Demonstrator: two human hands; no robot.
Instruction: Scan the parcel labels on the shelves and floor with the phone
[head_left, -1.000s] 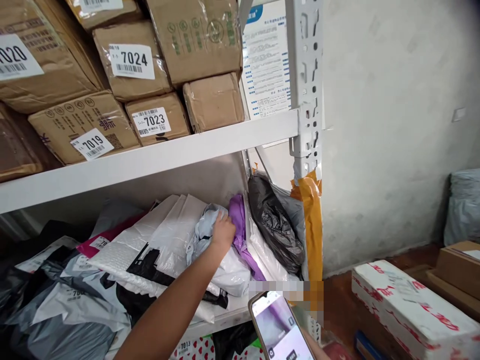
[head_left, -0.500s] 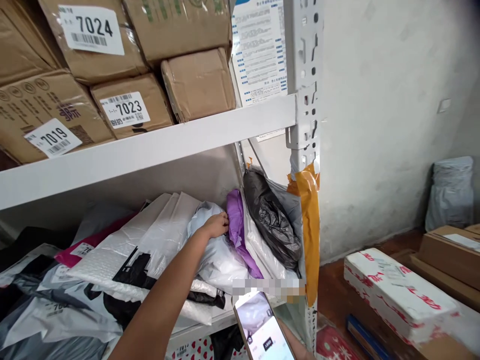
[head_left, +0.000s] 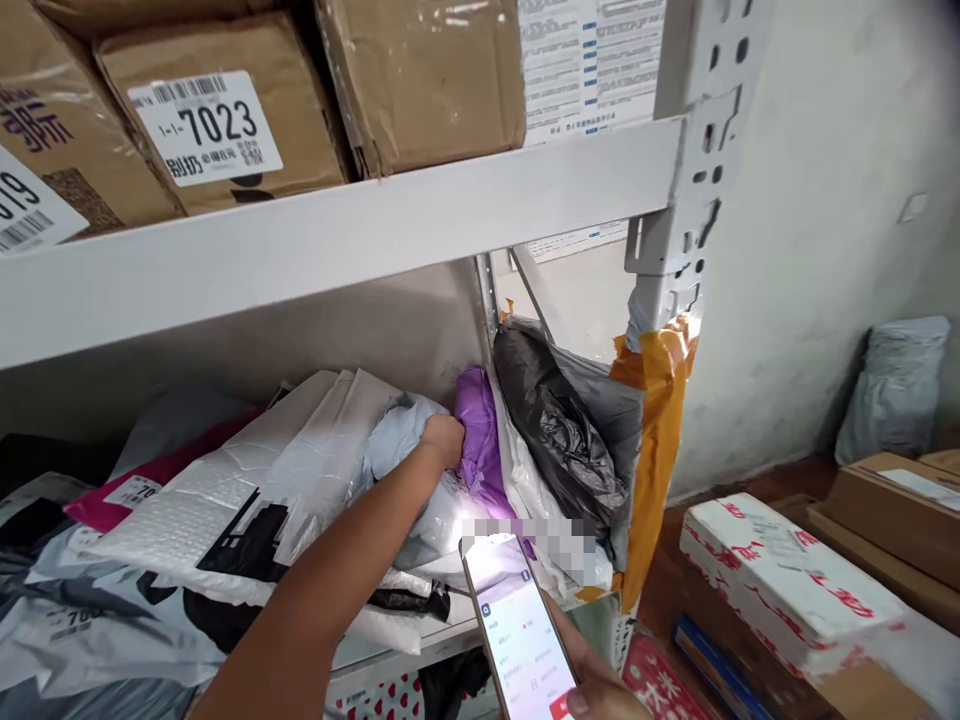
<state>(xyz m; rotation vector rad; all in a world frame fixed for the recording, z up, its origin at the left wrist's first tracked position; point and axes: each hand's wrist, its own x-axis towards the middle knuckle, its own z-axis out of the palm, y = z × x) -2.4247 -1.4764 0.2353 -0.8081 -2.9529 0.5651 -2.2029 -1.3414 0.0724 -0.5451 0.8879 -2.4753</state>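
Observation:
My left hand (head_left: 444, 440) reaches onto the lower shelf, its fingers curled on a pale grey-blue plastic parcel bag (head_left: 409, 430); the fingertips are hidden. Just right of it stands a purple parcel bag (head_left: 480, 430), followed by a white bag and a black plastic parcel bag (head_left: 555, 415). To the left lies a large white bubble mailer (head_left: 202, 505) with black print. In front of the shelf, my right hand (head_left: 600, 680) is closed around a smartphone (head_left: 521, 630). Its screen is lit, the thumb rests near a red button, and a bright light shines at its top onto the bags.
Cardboard boxes (head_left: 424, 85) with numbered labels sit on the upper shelf, above a white beam (head_left: 337, 235). A perforated post (head_left: 694, 200) with orange tape stands at the right. On the floor lie a white-and-red box (head_left: 795, 570), brown cartons (head_left: 900, 510) and a blue flat item (head_left: 716, 665).
The view has moved closer to the shelf. My right hand has raised the phone, and its thumb now rests on the screen. My left hand's fingers look more curled at the pale bag.

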